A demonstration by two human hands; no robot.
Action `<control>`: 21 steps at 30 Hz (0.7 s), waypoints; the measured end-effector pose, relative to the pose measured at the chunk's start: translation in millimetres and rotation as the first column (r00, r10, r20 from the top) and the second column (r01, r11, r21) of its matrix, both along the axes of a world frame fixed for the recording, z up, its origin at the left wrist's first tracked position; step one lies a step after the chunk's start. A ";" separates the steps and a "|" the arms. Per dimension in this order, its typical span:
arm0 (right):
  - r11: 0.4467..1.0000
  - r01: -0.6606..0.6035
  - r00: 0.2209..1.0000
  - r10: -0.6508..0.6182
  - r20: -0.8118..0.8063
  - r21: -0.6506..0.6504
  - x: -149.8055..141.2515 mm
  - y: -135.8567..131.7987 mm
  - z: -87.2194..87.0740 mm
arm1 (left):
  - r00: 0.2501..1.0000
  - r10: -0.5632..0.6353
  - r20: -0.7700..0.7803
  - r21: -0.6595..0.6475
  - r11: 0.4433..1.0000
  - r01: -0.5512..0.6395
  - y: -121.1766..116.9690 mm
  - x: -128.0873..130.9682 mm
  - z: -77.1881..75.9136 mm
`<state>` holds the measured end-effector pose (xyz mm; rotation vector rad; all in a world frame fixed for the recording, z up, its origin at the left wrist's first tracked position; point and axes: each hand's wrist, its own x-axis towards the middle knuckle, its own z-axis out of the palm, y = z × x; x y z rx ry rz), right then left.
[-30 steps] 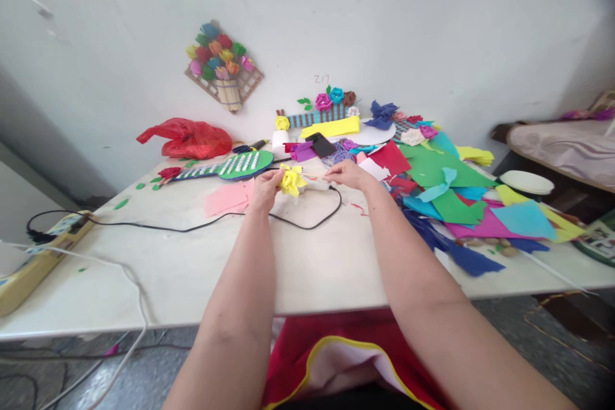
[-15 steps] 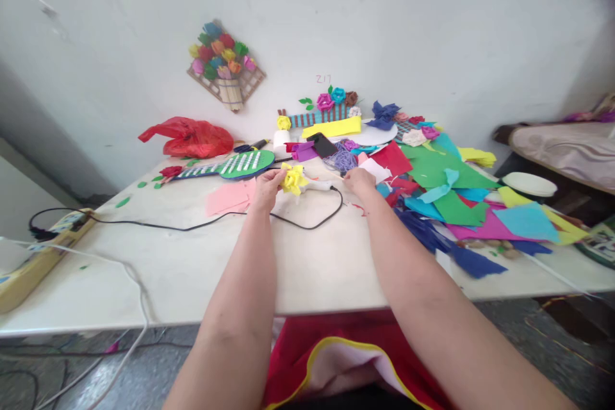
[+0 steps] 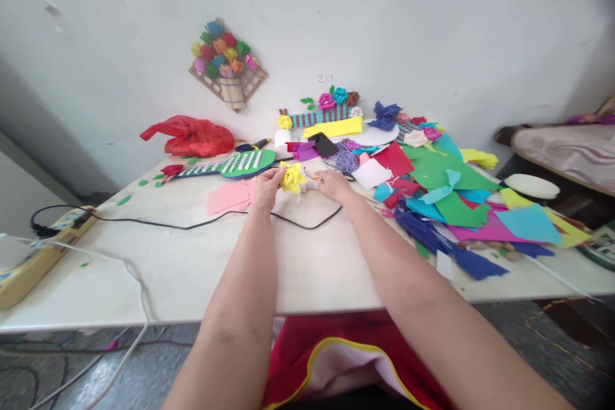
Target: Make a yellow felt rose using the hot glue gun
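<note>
My left hand (image 3: 270, 187) pinches a yellow paper flower (image 3: 292, 178) at its left side, above the white tabletop. Close by on the right, my right hand (image 3: 335, 185) has its fingers drawn together over the rear of a white corded tool (image 3: 311, 185), which looks like a glue gun. What those fingers hold is hidden, and I cannot tell whether they grip the tool. A small orange-red bit shows just ahead of the fingertips. Pink paper sheets (image 3: 229, 196) lie flat to the left of my left hand.
A black cord (image 3: 307, 228) crosses the table to a power strip (image 3: 43, 256). A green guitar-shaped craft (image 3: 247, 163) and a red plastic bag (image 3: 192, 137) sit at the left. Coloured paper (image 3: 442, 170) piles up on the right; a phone (image 3: 323, 145) lies behind my hands.
My right hand has moved left, nearer the flower, and now covers the rear of the white tool. The thin pale stick seen at its fingertips no longer shows. My left hand keeps its pinch.
</note>
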<state>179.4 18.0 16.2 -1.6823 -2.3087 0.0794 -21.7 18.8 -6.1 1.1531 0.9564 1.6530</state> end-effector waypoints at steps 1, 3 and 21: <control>1.000 -0.011 1.000 0.011 0.023 -0.014 -3.2 -0.8 -1.2 | 1.000 0.012 0.001 0.002 1.000 -0.012 -0.2 0.4 0.1; 1.000 -0.020 0.998 0.021 0.062 -0.021 -8.7 -2.9 -3.9 | 0.999 0.037 0.003 0.001 0.999 -0.037 -1.4 1.2 0.8; 0.963 0.254 0.852 -0.265 -0.452 -0.086 17.0 7.4 4.4 | 0.995 0.104 0.007 0.012 0.994 -0.104 -2.4 0.9 0.4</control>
